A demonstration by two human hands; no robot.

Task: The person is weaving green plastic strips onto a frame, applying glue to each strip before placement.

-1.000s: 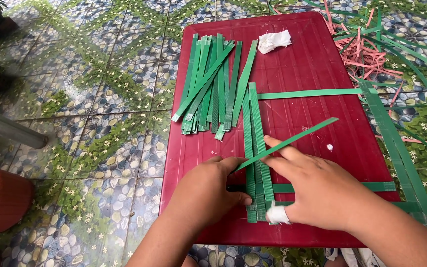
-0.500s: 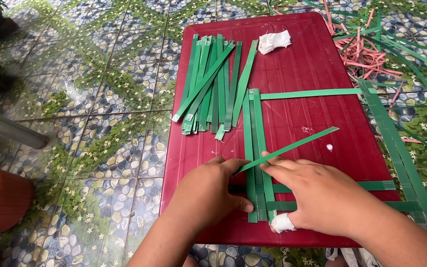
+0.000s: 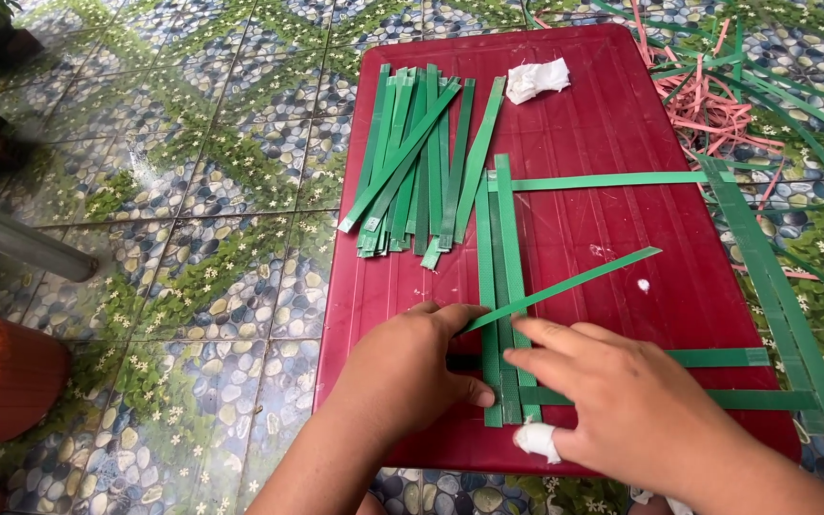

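Note:
A dark red board (image 3: 584,133) lies on a pebble-patterned tiled floor. On it, three long green strips (image 3: 500,238) lie side by side, crossed by horizontal green strips (image 3: 612,179). My left hand (image 3: 402,377) presses down at the lower left of this crossing and pinches the near end of a slanted green strip (image 3: 574,284). My right hand (image 3: 622,405), its thumb wrapped in a white bandage (image 3: 536,441), lies with fingers flat on the vertical strips and touches the slanted strip.
A loose bundle of green strips (image 3: 412,162) lies on the board's left half, a crumpled white tissue (image 3: 538,78) near its far edge. Pink and green scraps (image 3: 717,95) litter the floor at right. An orange pot (image 3: 2,381) and a grey pipe (image 3: 21,243) stand left.
Both hands have shifted slightly lower on the board, keeping hold of the slanted strip, whose free end has dipped a little. The woven strips stay in place.

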